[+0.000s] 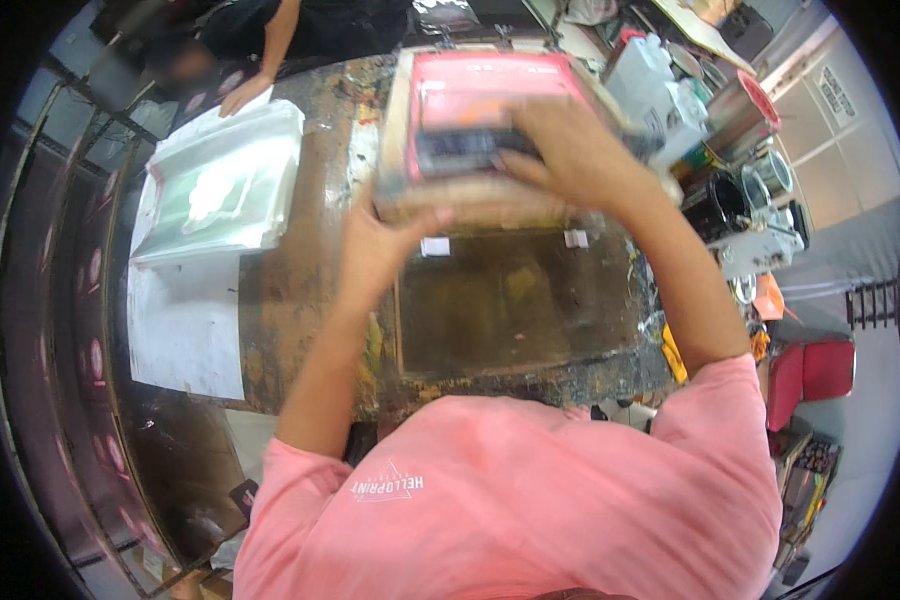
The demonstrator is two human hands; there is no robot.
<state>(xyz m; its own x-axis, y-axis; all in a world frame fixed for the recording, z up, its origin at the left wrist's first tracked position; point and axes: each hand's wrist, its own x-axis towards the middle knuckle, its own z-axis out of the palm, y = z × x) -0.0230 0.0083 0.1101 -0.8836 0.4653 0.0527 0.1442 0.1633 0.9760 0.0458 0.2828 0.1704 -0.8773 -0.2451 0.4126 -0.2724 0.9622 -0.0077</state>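
A wooden-framed printing screen (395, 150) with pink mesh stands in front of me at the far side of the table, its near edge seemingly raised off the surface. My left hand (382, 235) grips the near left corner of the frame, thumb along the near bar. Over the mesh, my right hand (565, 145) is closed on a dark squeegee (458, 148), which lies crosswise; motion blurs both. Nearer to me is a dark brown printing board (510, 310) set on the table, with two small white tabs, one of them a left tab (435, 246), at its far edge.
To the left, a plastic-covered stack (260, 200) with a green sheet rests by white paper (185, 330). Another person's hand (245, 95) touches the table beyond it. Tubs and cans (715, 205) crowd the right edge. A red chair (825, 370) stands at right, a metal rack (45, 250) at left.
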